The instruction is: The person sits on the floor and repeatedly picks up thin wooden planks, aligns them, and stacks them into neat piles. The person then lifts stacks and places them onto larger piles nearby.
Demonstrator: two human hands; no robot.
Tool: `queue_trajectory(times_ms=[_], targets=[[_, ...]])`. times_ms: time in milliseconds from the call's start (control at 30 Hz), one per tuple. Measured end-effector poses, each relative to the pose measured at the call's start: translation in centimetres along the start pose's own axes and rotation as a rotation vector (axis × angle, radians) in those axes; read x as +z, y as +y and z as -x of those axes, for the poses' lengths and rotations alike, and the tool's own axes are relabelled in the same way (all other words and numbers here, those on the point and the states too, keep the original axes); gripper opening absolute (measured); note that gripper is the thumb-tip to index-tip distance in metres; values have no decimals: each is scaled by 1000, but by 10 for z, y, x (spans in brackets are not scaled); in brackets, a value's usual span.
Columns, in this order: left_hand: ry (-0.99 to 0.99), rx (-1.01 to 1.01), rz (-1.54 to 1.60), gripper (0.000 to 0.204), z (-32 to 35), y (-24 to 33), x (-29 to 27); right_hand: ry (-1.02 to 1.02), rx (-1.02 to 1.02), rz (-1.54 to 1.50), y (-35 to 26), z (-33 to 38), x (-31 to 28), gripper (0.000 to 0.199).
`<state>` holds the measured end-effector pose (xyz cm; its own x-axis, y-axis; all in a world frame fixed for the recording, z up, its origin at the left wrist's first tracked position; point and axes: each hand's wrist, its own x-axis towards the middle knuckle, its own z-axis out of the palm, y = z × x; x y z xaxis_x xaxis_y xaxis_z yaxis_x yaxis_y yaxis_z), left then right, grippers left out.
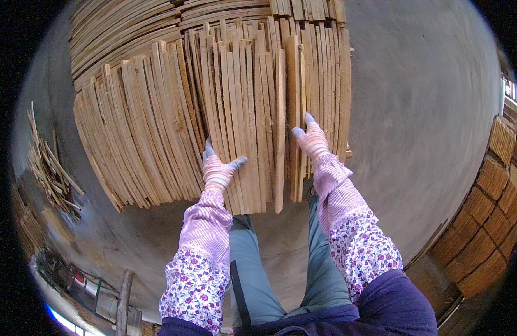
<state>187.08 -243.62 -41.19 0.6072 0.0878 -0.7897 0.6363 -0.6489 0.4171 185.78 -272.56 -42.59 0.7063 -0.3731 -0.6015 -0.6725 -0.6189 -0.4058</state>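
Observation:
Both my hands wear striped knit gloves with grey-blue fingertips. Long, narrow wooden slats (244,112) stand packed side by side in front of me. My left hand (218,172) is at the near left part of a bunch that juts toward me. Its fingers reach down beside the bunch, and its thumb lies across the top of the slats. My right hand (313,141) closes on a pale wooden slat (301,84) right of the bunch, thumb and fingers on either side of it. A slightly tilted slat (280,129) stands out at the bunch's right edge, beside a narrow gap.
More slats lie stacked crosswise at the far left (121,28). A loose heap of wood scraps (54,173) lies on the grey floor (415,101) to the left. Stacked bundles of brown wood (482,224) line the right side. An upright pole (124,302) stands at the lower left.

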Motion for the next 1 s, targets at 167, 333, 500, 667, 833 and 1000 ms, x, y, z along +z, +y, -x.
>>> queue_trajectory(times_ms=[167, 333, 500, 667, 833, 1000], targets=[[54, 55, 34, 133, -6, -17, 2, 348, -342, -32, -70, 6, -1, 51], [52, 35, 21, 132, -7, -16, 6, 201, -370, -47, -135, -71, -4, 50], [50, 85, 56, 130, -21, -20, 15, 78, -225, 378, -204, -195, -10, 42], [104, 24, -37, 126, -27, -28, 21, -191, -464, 547, -203, -225, -15, 46], [35, -14, -21, 130, -17, -38, -7, 58, -399, 212, -232, -105, -41, 49], [62, 69, 3, 130, -10, -12, 4, 200, -430, -582, -127, 7, -20, 61]])
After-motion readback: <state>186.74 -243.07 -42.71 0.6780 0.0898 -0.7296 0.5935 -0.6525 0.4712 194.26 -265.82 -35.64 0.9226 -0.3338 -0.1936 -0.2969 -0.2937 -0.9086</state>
